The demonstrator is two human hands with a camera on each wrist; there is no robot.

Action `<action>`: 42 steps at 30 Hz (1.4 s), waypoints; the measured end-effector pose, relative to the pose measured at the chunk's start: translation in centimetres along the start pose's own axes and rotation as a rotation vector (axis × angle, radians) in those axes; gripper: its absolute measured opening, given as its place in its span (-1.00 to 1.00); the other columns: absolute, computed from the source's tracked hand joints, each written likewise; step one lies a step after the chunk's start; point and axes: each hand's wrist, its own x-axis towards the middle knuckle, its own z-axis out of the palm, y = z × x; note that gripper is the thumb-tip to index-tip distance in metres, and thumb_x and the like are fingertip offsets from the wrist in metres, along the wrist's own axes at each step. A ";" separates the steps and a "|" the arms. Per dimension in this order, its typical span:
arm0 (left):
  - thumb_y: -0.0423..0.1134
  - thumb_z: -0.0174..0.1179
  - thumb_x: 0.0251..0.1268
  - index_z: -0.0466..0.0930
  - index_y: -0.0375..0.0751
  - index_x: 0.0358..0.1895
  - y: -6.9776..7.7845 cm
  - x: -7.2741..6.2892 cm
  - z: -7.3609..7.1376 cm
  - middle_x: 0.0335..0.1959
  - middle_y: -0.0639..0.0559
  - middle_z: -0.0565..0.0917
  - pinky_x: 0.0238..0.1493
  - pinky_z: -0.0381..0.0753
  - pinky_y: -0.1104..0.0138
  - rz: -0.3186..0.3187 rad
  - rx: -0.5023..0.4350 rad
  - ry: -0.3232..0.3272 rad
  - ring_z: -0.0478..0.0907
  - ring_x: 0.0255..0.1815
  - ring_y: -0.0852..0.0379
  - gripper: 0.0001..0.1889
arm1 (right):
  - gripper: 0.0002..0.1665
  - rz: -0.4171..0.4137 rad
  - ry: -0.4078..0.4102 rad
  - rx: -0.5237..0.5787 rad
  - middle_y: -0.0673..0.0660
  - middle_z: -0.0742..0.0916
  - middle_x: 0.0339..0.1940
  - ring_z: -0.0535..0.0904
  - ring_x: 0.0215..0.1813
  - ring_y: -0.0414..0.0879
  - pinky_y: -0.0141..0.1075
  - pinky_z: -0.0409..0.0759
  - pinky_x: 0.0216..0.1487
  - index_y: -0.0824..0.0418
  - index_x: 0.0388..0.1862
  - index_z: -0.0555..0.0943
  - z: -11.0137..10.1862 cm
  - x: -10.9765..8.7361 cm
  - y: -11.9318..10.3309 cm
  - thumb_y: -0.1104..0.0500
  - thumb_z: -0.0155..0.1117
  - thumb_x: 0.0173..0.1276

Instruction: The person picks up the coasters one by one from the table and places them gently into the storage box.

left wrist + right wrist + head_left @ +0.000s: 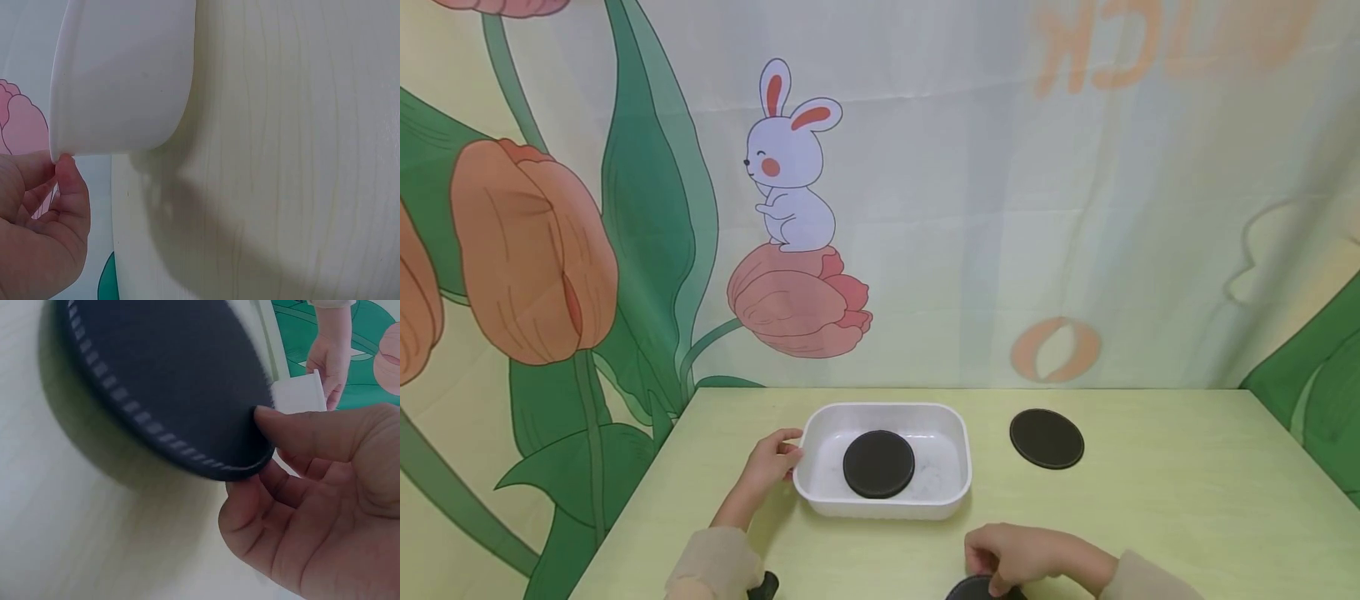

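Observation:
A white rectangular tray (951,492) stands on the table with one round black coaster (878,464) lying inside it. My left hand (769,463) pinches the tray's left rim between thumb and fingers; the left wrist view shows this hand (53,219) at the corner of the tray (125,75). Near the front of the table my right hand (1018,554) pinches a second black coaster (981,589) by its edge. In the right wrist view that coaster (169,375) has pale stitching round its rim, and it is tilted, with the thumb on its face.
Another black coaster (1047,438) lies flat on the table to the right of the tray. A small black object (763,586) shows beside the left sleeve. Behind the pale wooden table (1187,475) hangs a curtain (925,208) printed with tulips and a rabbit.

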 end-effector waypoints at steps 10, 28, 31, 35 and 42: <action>-0.45 0.02 0.20 0.38 -0.35 0.07 -0.2 0.2 0.0 -0.33 -0.14 0.48 -0.48 0.50 0.38 0.005 0.002 0.001 0.43 -0.47 0.14 -0.66 | -0.57 0.056 -0.074 0.125 -0.07 0.46 -0.64 0.33 -0.62 -0.33 -0.56 0.27 -0.70 0.24 -0.40 0.49 -0.5 -0.6 -0.6 0.62 -0.05 -0.23; -0.44 0.02 0.20 0.37 -0.36 0.08 0.2 -0.2 0.0 -0.30 -0.18 0.49 -0.46 0.53 0.35 0.011 0.002 -0.003 0.45 -0.44 0.12 -0.65 | -0.69 -0.055 -0.046 0.443 0.04 0.51 -0.50 0.39 -0.59 -0.23 -0.44 0.42 -0.61 0.43 -0.22 0.44 -1.3 0.7 -0.4 0.51 0.04 -0.03; -0.43 0.02 0.20 0.37 -0.36 0.09 0.2 -0.2 -0.1 -0.30 -0.18 0.49 -0.44 0.54 0.33 0.011 -0.003 -0.006 0.46 -0.43 0.11 -0.65 | -0.69 -0.071 -0.025 0.480 0.04 0.52 -0.47 0.40 -0.57 -0.23 -0.44 0.43 -0.60 0.46 -0.19 0.42 -1.4 1.1 -0.5 0.49 0.06 -0.01; -0.44 0.02 0.20 0.37 -0.36 0.09 0.2 -0.2 -0.1 -0.30 -0.17 0.48 -0.44 0.54 0.31 0.011 -0.010 -0.008 0.45 -0.44 0.10 -0.65 | -0.66 -0.080 0.008 0.513 0.02 0.52 -0.45 0.42 -0.52 -0.23 -0.44 0.45 -0.58 0.49 -0.16 0.38 -1.6 1.7 -0.8 0.46 0.07 0.02; -0.44 0.03 0.19 0.37 -0.36 0.08 0.2 -0.2 -0.1 -0.31 -0.18 0.48 -0.43 0.54 0.30 0.010 -0.008 -0.004 0.45 -0.46 0.11 -0.65 | -0.68 -0.075 0.061 0.591 -0.01 0.51 -0.46 0.43 -0.47 -0.21 -0.40 0.49 -0.51 0.45 -0.15 0.36 -2.1 2.9 -1.7 0.44 0.05 0.05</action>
